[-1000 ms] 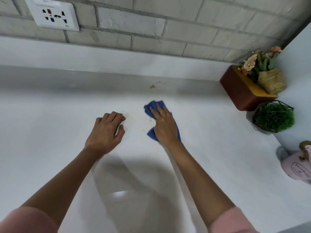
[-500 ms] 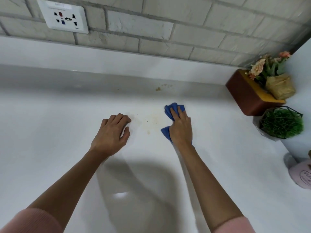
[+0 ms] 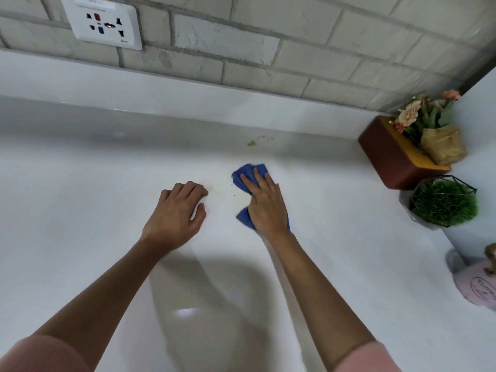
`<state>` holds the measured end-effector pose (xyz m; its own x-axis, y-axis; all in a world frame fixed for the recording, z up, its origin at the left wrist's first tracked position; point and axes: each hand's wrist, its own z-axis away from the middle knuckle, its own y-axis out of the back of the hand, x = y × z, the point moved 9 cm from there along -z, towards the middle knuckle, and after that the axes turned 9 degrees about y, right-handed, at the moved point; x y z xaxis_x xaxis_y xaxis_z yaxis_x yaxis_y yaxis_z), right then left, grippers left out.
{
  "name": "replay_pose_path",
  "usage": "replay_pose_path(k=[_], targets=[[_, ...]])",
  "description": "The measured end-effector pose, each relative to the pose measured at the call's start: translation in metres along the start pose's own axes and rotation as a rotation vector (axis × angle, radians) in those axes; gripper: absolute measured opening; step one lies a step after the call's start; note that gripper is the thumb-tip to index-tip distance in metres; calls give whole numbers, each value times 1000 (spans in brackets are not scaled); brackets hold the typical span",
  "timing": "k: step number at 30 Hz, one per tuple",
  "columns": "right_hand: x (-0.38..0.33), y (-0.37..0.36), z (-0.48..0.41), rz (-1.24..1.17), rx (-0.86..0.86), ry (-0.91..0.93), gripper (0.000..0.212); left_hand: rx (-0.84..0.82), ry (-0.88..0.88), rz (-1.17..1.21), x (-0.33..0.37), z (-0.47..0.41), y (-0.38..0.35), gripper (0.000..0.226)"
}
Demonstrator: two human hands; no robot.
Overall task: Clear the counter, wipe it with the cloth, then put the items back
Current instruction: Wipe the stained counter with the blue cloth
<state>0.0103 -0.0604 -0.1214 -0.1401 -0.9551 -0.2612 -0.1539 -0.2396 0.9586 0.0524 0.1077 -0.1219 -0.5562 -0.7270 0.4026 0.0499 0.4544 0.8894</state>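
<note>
While my right hand (image 3: 265, 205) presses flat, fingers straight, on the blue cloth (image 3: 243, 175) at centre frame, the faint smear (image 3: 228, 196) to its left may only spread, and the brown spot (image 3: 251, 142) above could be missed. My left hand (image 3: 177, 210), curled and empty, rests on the counter (image 3: 80, 210). Since half a second ago, the cloth has slid left.
</note>
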Motion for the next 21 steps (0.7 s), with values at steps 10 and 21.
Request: replay_pose_path(k=[10, 21], targets=[[10, -3, 41, -30, 40, 38, 60, -9, 3, -2, 1, -1, 1, 27], [1, -10, 81, -62, 112, 45, 66, -8, 2, -13, 1, -1, -1, 29]])
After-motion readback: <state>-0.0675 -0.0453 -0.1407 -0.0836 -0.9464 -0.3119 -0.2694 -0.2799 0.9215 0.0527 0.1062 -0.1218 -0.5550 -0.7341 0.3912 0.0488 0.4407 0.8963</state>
